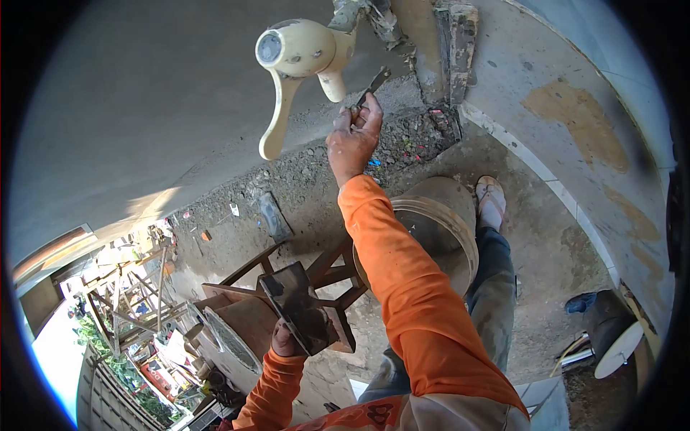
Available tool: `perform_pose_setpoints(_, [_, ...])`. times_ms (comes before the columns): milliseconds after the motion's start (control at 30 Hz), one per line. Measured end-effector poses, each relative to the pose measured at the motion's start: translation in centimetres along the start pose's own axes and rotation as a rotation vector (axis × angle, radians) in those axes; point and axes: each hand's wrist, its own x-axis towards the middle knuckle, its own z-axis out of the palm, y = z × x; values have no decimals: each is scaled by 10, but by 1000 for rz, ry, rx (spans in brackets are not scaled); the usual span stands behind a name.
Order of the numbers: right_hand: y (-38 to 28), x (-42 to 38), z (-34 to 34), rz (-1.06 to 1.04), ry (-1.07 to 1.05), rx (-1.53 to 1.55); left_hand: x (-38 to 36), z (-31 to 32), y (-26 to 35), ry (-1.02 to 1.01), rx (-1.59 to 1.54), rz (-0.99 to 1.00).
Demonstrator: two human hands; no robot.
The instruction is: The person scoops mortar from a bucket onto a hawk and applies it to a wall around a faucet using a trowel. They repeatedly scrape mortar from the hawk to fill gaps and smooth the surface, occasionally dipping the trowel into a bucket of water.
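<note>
My right hand [354,138] is reached out toward the wall, its fingers pinched on a small narrow trowel [376,81] whose blade points up and right. Just left of that blade is a cream lever tap [305,49] with a long handle, spotted with mortar. Rough mortar [388,25] surrounds the place where the tap meets the wall. Lower down, my left hand [285,340] grips a dark rectangular plastering float [298,305], held tilted, with smears on its face. The fingers under the float are partly hidden.
A large round bucket [468,241] stands below my right arm, beside my sandalled foot [490,194]. A wooden stool [334,269] and a drum [241,316] are to the left. Rubble [309,169] lies along the wall base. A curved tiled ledge [568,194] bounds the right.
</note>
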Motion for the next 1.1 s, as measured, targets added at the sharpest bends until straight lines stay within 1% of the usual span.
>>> perform_pose_setpoints(33, [-10, 7, 5, 4, -1, 4, -1, 0, 0, 4, 3, 3])
perform_pose_setpoints(100, [-28, 24, 17, 18, 94, 294, -5, -1, -1, 53, -34, -22])
perform_pose_setpoints(133, [-27, 31, 25, -37, 106, 304, -7, -5, -2, 58, -35, -22])
perform_pose_setpoints(167, [-24, 33, 33, -33, 102, 304, -9, -10, -5, 64, -56, -26])
perform_pose_setpoints(233, [-22, 31, 46, -72, 67, 153, -14, -16, -10, 71, -81, -25])
perform_pose_setpoints(267, [-22, 25, 48, -143, 66, 66, -17, -17, -11, 66, -82, -27])
perform_pose_setpoints(300, [-18, 17, 47, -145, 64, 66, -18, -16, -12, 59, -83, -30])
perform_pose_setpoints(367, [-2, -2, 37, -1, -86, -26, -19, -12, -12, 52, -76, -23])
perform_pose_setpoints(433, [-13, -9, 25, 9, -104, -16, -16, -6, -11, 40, -68, -7])
perform_pose_setpoints(500, [-31, 1, 16, 90, 25, 189, -16, -2, -10, 40, -71, -11])
perform_pose_setpoints(567, [-40, 18, 24, 89, 56, 241, -18, -6, -12, 48, -73, -8])
perform_pose_setpoints(633, [-45, 28, 37, -16, 43, 276, -20, -7, -14, 55, -79, -4])
perform_pose_setpoints(667, [-48, 25, 41, -136, 66, 13, -21, -4, -15, 80, -77, -13])
perform_pose_setpoints(767, [-66, 9, 38, -96, 2, -55, -24, -4, -19, 94, -64, -14])
perform_pose_setpoints(800, [-44, 2, 34, -24, -98, -60, -23, -4, -21, 81, -55, -9])
perform_pose_setpoints(833, [-37, -7, 23, -30, -94, -63, -23, -2, -20, 75, -56, -13])
perform_pose_setpoints(900, [-37, -30, -9, -172, -299, -335, -20, 0, -18, 59, -64, -26])
perform_pose_setpoints(967, [-31, -26, -42, -88, -317, -247, -17, -1, -17, 38, -84, -25])
perform_pose_setpoints(1000, [-41, -12, -57, -42, -271, -231, -16, -2, -18, 27, -97, -22])
perform_pose_setpoints(1067, [-66, 44, -95, 60, -178, -217, -11, 0, -24, 10, -118, -42])
perform_pose_setpoints(1100, [-69, 65, -107, 112, -227, -244, -7, 3, -25, -7, -125, -54])
